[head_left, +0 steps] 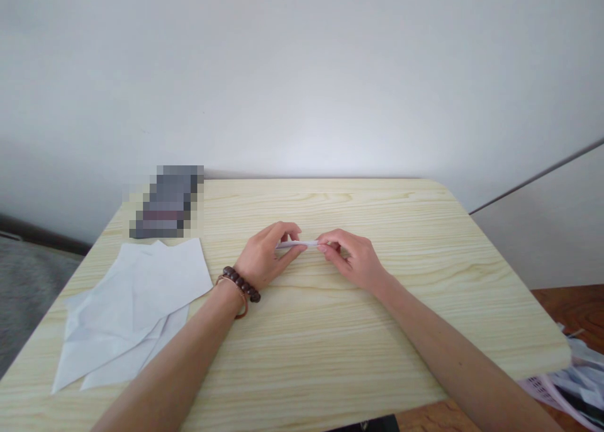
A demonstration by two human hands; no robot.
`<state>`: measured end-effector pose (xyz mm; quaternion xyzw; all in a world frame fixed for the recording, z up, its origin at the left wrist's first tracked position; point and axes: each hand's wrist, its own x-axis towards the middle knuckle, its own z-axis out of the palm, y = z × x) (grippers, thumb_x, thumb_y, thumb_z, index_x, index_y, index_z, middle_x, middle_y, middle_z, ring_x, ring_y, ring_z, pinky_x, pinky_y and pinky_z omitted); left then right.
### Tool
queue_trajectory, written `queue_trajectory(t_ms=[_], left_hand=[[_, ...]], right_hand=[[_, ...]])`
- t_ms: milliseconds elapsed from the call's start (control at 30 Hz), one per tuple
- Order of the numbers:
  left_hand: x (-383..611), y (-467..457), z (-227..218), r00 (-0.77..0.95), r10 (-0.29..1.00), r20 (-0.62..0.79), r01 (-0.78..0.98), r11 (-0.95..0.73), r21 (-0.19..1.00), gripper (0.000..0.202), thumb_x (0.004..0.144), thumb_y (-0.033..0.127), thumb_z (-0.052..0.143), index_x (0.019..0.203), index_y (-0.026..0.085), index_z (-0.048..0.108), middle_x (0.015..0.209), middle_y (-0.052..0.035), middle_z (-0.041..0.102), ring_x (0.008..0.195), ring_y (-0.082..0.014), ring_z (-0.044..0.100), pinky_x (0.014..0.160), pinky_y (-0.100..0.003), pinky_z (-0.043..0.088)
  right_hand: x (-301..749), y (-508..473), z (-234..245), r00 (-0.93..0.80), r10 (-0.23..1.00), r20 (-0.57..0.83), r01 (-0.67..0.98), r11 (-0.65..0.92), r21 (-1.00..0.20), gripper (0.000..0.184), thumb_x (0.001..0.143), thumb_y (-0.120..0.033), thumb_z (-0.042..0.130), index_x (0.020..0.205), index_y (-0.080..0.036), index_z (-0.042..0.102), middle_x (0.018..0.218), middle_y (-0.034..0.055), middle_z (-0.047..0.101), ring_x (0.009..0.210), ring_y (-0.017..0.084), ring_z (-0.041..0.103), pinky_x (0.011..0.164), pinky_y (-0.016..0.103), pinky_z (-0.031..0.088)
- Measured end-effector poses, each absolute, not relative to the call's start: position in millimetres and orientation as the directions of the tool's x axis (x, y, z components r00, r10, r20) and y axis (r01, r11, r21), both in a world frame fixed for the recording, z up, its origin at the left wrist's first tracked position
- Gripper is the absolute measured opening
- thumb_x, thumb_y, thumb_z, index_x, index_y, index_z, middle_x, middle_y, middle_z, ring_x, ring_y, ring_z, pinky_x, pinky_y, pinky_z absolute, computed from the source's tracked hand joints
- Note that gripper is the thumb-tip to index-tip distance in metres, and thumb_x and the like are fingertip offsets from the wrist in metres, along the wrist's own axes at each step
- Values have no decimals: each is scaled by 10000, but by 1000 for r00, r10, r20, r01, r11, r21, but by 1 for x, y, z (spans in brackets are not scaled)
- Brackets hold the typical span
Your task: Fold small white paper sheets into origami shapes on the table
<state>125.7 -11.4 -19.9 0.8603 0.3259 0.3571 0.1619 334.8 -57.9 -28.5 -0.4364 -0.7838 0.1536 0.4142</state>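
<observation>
A narrow strip of folded or rolled white paper (311, 243) stretches between my two hands, just over the middle of the wood-grain table (377, 331). Its left part is pinched between the thumb and fingers of my left hand (268, 253), which has a dark bead bracelet and a thin reddish-brown band at the wrist. The fingertips of my right hand (353, 256) close on the strip's right end and hide its tip. To the left of my left hand lies a loose pile of white paper sheets (136, 293), some overlapping.
A dark flat object (167, 199), blurred by pixels, is at the table's back left corner. A white wall (321, 92) rises behind the table. At the lower right, below the table edge, stands a pink basket (542, 391) with papers. A black object (372, 424) shows at the bottom.
</observation>
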Motion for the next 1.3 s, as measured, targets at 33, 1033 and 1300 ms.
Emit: queue_trajectory(t_ms=[33, 1033, 1300], left_hand=[[126, -11, -20, 547, 651, 526, 423, -757, 498, 136, 849, 260, 615, 946, 171, 582, 813, -11, 634, 708, -121, 585, 650, -235, 477], [130, -16, -17, 564, 600, 568, 272, -784, 559, 152, 875, 175, 570, 976, 174, 684, 880, -42, 687, 771, -117, 645, 694, -219, 528], [128, -14, -19, 593, 538, 599, 267, -833, 485, 145, 868, 170, 578, 953, 153, 695, 860, -60, 670, 749, -128, 636, 664, -231, 524]], right_hand=[[335, -58, -29, -284, 804, 522, 550, 583, -598, 74, 915, -228, 516, 934, -200, 581, 818, 18, 668, 599, 85, 557, 582, 200, 449], [332, -59, -33, -229, 698, 678, 742, 576, -343, 146, 901, -243, 567, 963, -225, 698, 633, -27, 704, 494, 65, 585, 505, 186, 422], [330, -59, -32, -243, 744, 623, 731, 562, -386, 119, 890, -236, 554, 883, -199, 667, 685, -22, 720, 476, 58, 581, 518, 170, 436]])
